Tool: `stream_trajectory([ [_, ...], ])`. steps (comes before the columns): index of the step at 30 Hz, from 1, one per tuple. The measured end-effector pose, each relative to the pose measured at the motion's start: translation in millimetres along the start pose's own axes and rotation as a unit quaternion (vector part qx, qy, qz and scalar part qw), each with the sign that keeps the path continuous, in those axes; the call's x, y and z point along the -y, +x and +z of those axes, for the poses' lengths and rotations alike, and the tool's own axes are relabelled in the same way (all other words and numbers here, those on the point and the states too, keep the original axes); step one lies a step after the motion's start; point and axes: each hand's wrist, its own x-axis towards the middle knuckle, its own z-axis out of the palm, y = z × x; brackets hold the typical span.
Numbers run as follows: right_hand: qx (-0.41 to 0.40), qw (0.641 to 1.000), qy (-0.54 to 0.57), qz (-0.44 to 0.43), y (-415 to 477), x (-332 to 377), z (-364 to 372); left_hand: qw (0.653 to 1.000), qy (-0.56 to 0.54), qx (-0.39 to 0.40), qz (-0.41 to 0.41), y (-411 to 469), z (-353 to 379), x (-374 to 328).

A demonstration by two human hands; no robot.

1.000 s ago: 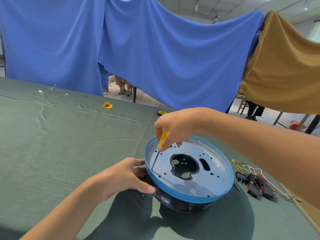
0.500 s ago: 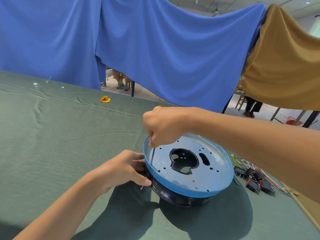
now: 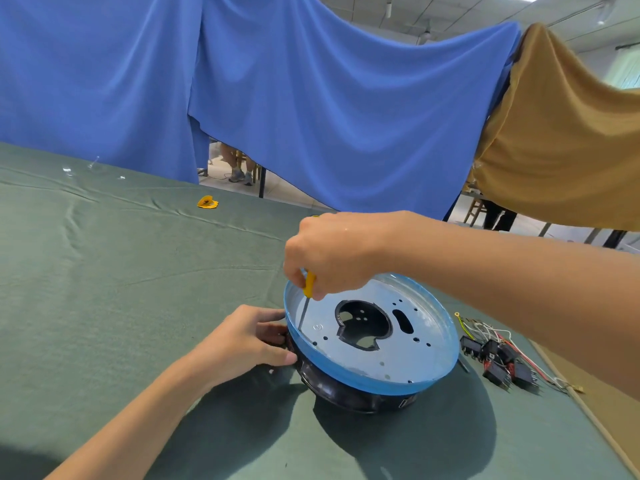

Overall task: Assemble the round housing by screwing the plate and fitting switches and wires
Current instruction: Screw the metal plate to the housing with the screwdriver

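A round black housing stands on the green table, topped by a blue-rimmed metal plate with a large central cut-out and several small holes. My right hand grips a yellow-handled screwdriver almost upright, its tip on the plate's left part near the rim. My left hand holds the housing's left side under the rim, thumb along the wall. A bundle of black switches and coloured wires lies just right of the housing.
The green cloth-covered table stretches left and back. A small yellow piece lies far back. Blue and tan drapes hang behind the table. The table's right edge runs diagonally past the wires.
My right hand has stayed over the plate's left part with the screwdriver, its grip turned a little. The left hand keeps its hold on the housing.
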Motion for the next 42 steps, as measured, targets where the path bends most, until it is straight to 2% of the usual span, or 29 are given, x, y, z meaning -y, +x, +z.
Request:
stream_trajectory([
  [4,-0.028,0.998,-0.026,-0.056,3,-5,1,0.999,-0.028,-0.038,0.005,3,-4,11],
  [10,-0.024,0.998,0.025,-0.045,5,-5,7,0.998,-0.023,-0.048,0.015,7,-1,15],
  [15,-0.019,0.998,0.061,0.023,5,0,9,0.999,-0.018,-0.045,0.022,8,0,15],
  [18,0.010,0.989,0.110,0.100,15,6,5,0.998,-0.020,-0.050,0.028,7,0,15],
  [22,0.083,0.933,0.284,0.206,19,-3,5,0.998,0.013,-0.057,0.033,6,2,17],
  [25,0.098,0.917,0.316,0.223,18,-7,8,0.996,0.040,-0.071,0.036,8,3,18],
  [29,0.127,0.936,0.280,0.173,12,-6,2,0.991,0.081,-0.086,0.058,8,5,19],
  [31,0.139,0.960,0.214,0.118,9,-4,-3,0.990,0.087,-0.087,0.069,8,5,21],
  [33,0.083,0.990,0.108,0.047,6,-1,-6,0.991,0.077,-0.086,0.074,9,5,23],
  [36,0.011,0.999,0.030,-0.024,5,1,-9,0.991,0.060,-0.090,0.074,11,4,26],
  [42,0.014,0.999,0.045,-0.018,15,1,-3,0.990,0.061,-0.097,0.077,14,5,29],
])
